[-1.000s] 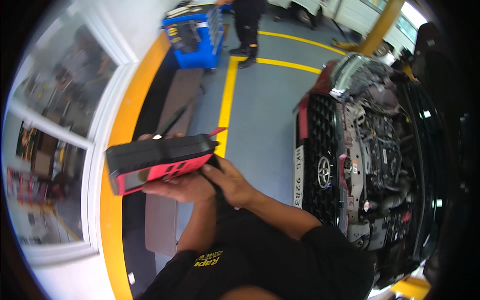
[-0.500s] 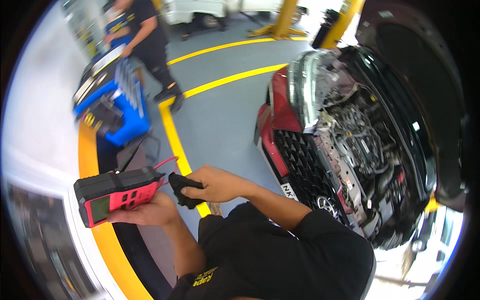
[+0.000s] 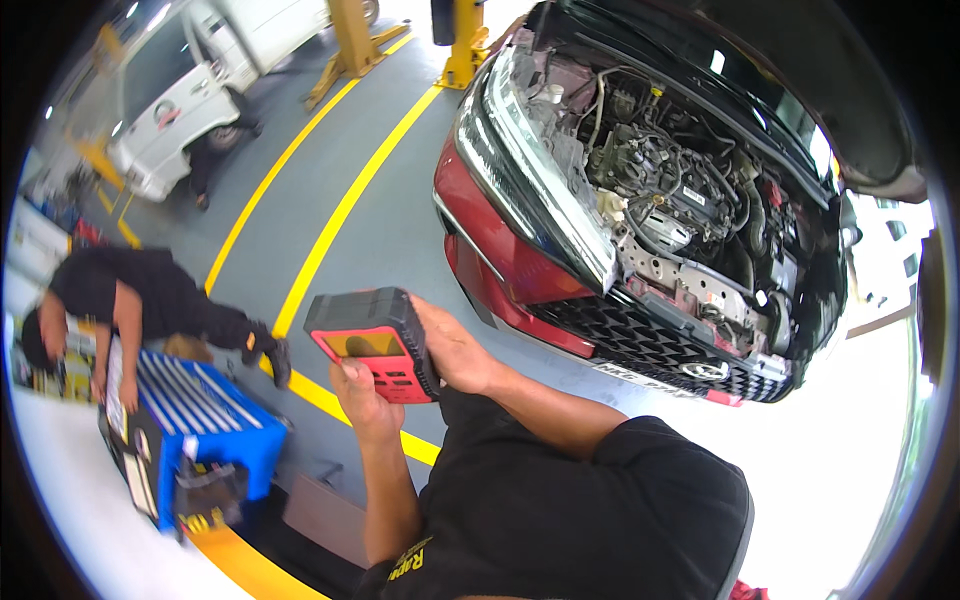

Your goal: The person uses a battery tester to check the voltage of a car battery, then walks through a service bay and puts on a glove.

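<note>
A handheld tester (image 3: 390, 340) with a red face, a screen, several buttons and a thick black casing is held up in front of my body. My left hand (image 3: 368, 405) grips it from below, with the thumb on the face by the screen. Against the casing's right side lies my right hand (image 3: 455, 350), closed round its edge. The fingers of that hand are mostly hidden behind the tester. The black bundle it held before is out of sight.
A red car (image 3: 520, 270) with its bonnet up and engine (image 3: 670, 180) exposed stands at the right. On the left, a person (image 3: 140, 300) leans over a blue tool trolley (image 3: 230, 410). Yellow lift posts (image 3: 350, 40) and a white van (image 3: 180, 110) are farther back.
My view has swung right toward the car. The tester has been raised and turned upright, and my right hand has come from beside it, with a black bundle, to its right side.
</note>
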